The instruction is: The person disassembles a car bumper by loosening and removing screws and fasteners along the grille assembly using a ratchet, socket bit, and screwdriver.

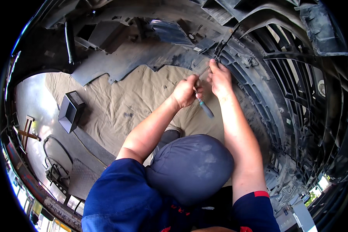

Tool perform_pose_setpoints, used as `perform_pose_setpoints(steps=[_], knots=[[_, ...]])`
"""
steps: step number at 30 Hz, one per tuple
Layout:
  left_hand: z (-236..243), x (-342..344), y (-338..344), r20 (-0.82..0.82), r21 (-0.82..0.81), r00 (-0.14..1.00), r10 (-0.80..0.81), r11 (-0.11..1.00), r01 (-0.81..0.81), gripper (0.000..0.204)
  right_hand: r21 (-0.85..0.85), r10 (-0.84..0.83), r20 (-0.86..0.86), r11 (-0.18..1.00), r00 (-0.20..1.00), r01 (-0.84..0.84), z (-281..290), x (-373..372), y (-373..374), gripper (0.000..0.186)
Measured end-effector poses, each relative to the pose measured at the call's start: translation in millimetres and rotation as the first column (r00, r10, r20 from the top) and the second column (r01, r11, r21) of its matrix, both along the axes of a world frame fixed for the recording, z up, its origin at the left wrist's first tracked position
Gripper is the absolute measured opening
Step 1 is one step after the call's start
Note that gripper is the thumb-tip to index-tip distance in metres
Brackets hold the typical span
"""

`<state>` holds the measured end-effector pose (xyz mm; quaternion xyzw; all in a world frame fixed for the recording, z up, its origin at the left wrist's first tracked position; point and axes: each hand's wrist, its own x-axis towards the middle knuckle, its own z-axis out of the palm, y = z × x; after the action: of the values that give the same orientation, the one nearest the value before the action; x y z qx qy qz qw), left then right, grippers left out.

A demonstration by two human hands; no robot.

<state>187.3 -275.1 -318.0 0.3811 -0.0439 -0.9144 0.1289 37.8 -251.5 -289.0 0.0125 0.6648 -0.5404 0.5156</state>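
Note:
My left hand is closed, knuckles up, with a screwdriver in its fingers. The tool's blue-grey handle points down and toward me. A thin pale strip or rod shows between my two hands; its kind is unclear. Just to the right, my right hand has its fingers drawn together at the black plastic lattice, and what they pinch is too small to tell. A black cable or strap runs down to my right fingertips from the dark framework above.
A beige cloth covers the ground. On it at left stands an open black box. Farther left lie a brown cross-shaped piece and a metal device with a black hose. A large slatted black grille curves along the right.

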Motion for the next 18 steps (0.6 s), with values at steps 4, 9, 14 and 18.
perform_pose_setpoints(steps=[4, 9, 14, 18], knots=[[4.2, 4.1, -3.3, 0.243, -0.445, 0.966, -0.088, 0.875, 0.192, 0.036, 0.01, 0.041, -0.048, 0.999, 0.998, -0.041, 4.0, 1.9, -1.7, 0.026], [17.6, -2.3, 0.2, -0.217, 0.14, 0.975, 0.048, 0.99, -0.018, 0.031, -0.013, 0.046, -0.056, 0.999, 0.997, -0.047, -0.5, -0.3, -0.3, 0.027], [6.9, 3.4, -1.3, 0.186, -0.335, 0.976, -0.116, 0.926, 0.174, 0.028, 0.081, 0.095, -0.076, 0.993, 0.993, -0.088, 2.6, 1.6, 5.7, 0.027], [0.5, 2.6, -2.1, -0.465, 0.448, 0.859, 0.213, 0.894, 0.021, 0.033, 0.034, 0.108, -0.124, 0.994, 0.986, -0.105, 4.7, 1.5, 0.0, 0.028]])
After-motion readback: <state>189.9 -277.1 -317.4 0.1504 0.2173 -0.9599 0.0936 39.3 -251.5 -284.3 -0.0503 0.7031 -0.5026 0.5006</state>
